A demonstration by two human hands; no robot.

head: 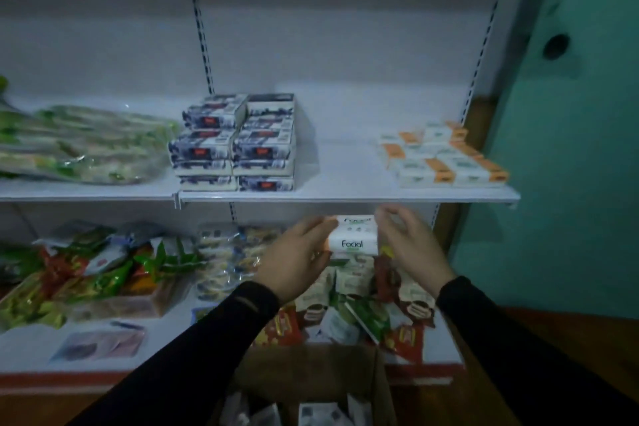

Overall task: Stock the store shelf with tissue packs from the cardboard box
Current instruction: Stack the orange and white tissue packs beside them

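Note:
Both hands hold white tissue packs [353, 235] marked "Facial" in the air, just below the front edge of the white upper shelf [345, 195]. The held packs look like two stacked. My left hand [297, 254] grips their left end and my right hand [411, 245] grips their right end. On the upper shelf lie white and orange tissue packs [446, 156] at the right and a stack of dark patterned tissue packs [238, 143] in the middle. The open cardboard box [311, 391] sits at the bottom of the view with more packs inside.
Green bagged goods [79, 145] fill the left of the upper shelf. The lower shelf [103, 346] holds snack packets [103, 263] and red and brown packets [390, 308]. A teal wall [570, 149] stands at the right. Bare shelf lies between the two tissue groups.

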